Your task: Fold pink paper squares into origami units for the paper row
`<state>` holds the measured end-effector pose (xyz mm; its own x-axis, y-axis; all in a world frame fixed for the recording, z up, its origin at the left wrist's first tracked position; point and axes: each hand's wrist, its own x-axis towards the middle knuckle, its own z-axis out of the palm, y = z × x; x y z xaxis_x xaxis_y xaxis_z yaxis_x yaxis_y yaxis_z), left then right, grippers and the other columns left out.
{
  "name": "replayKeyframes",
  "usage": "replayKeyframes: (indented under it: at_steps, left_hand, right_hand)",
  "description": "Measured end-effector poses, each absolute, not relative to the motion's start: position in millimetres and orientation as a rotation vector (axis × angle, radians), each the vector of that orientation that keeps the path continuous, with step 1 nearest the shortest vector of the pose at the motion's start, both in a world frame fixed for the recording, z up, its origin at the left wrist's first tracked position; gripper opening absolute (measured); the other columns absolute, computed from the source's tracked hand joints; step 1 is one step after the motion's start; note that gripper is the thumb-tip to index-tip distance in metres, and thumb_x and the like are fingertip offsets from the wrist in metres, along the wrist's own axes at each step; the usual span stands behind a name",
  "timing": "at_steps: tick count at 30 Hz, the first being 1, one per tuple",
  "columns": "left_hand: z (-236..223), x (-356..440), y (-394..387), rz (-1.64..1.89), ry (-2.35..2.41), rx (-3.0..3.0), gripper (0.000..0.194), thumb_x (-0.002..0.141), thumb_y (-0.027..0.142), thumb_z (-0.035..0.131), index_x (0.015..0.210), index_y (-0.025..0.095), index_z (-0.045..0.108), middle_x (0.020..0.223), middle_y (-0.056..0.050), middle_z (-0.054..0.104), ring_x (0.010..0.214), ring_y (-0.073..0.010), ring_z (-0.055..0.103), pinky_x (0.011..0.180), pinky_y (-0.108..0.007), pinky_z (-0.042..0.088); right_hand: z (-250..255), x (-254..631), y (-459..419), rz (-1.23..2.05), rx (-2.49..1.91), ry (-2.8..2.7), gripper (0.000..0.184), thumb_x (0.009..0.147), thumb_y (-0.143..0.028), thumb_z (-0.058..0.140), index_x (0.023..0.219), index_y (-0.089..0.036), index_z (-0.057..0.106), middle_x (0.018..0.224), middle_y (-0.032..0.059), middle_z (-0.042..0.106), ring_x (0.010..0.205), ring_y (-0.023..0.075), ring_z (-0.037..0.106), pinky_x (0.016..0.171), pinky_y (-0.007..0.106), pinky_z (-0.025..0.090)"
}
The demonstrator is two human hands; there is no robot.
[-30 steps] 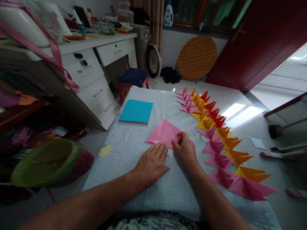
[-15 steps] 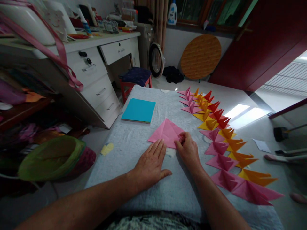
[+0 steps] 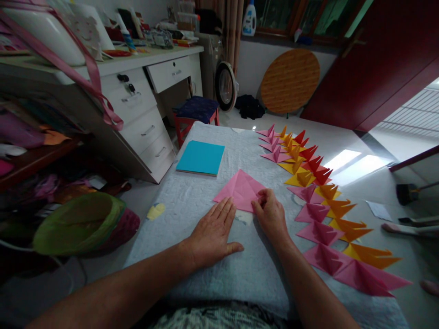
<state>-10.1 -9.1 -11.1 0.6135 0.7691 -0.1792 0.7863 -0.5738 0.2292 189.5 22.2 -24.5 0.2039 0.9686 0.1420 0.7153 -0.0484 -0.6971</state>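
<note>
A pink sheet of origami paper (image 3: 240,185), folded into a triangle-like shape with creases, lies flat on the cloth-covered table (image 3: 192,237). My left hand (image 3: 214,233) rests flat at its near left edge, fingers stretched and pressing on the paper, thumb apart. At the paper's right corner, my right hand (image 3: 270,212) pinches the edge between thumb and curled fingers. A stack of blue square paper (image 3: 200,157) lies farther back on the left. Rows of folded paper cranes stand on the right: pink ones (image 3: 320,233), yellow ones (image 3: 343,208) and red ones (image 3: 312,164).
Left of the table stand a green-lined bin (image 3: 78,224) and a white desk (image 3: 137,100) with drawers. Behind the table are a stool (image 3: 197,109) with a dark blue seat, an open washing machine door (image 3: 226,87) and a round wooden tabletop (image 3: 290,82) leaning on the wall.
The view has shifted slightly, so everything sits a little farther right. My left hand has slid slightly left along the paper's near edge; my right hand keeps its pinch.
</note>
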Motion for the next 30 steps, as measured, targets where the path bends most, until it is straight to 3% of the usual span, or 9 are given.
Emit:
replayKeyframes:
  at_steps: [10, 17, 23, 30]
  left_hand:
    - [-13, -43, -3, -0.026, 1.367, 2.615, 0.089, 0.088, 0.069, 0.047, 0.154, 0.012, 0.031, 0.161, -0.021, 0.030, 0.151, -0.0337, 0.025, 0.121, -0.049, 0.021]
    - [-10, -55, 0, 0.057, 1.453, 2.599, 0.073, 0.092, 0.056, 0.053, 0.149, 0.013, 0.040, 0.159, -0.019, 0.037, 0.146, -0.0339, 0.034, 0.118, -0.051, 0.028]
    - [-7, -54, 16, 0.347, 1.482, 2.419, 0.040, 0.092, 0.028, 0.060, 0.129, 0.016, 0.056, 0.136, -0.015, 0.058, 0.127, -0.0294, 0.052, 0.109, -0.046, 0.040]
    - [-8, -50, 28, 0.550, 1.535, 2.188, 0.024, 0.085, 0.023, 0.064, 0.108, 0.020, 0.061, 0.117, -0.008, 0.060, 0.114, -0.0269, 0.056, 0.101, -0.044, 0.045]
  right_hand:
    - [-27, 190, 22, 0.426, -1.801, -1.606, 0.024, 0.080, -0.028, 0.048, 0.100, -0.018, 0.057, 0.075, 0.0029, 0.063, 0.067, 0.0199, 0.058, 0.065, 0.031, 0.039]
    - [-27, 188, 21, 0.414, -1.820, -1.610, 0.025, 0.082, -0.028, 0.046, 0.102, -0.017, 0.057, 0.076, 0.0040, 0.063, 0.066, 0.0201, 0.057, 0.065, 0.032, 0.039]
    - [-27, 188, 22, 0.404, -1.833, -1.622, 0.026, 0.081, -0.029, 0.046, 0.101, -0.017, 0.057, 0.076, 0.0045, 0.062, 0.067, 0.0207, 0.057, 0.066, 0.032, 0.039]
    - [-26, 189, 21, 0.404, -1.836, -1.625, 0.026, 0.081, -0.031, 0.045, 0.100, -0.018, 0.056, 0.076, 0.0041, 0.062, 0.066, 0.0205, 0.056, 0.066, 0.032, 0.038]
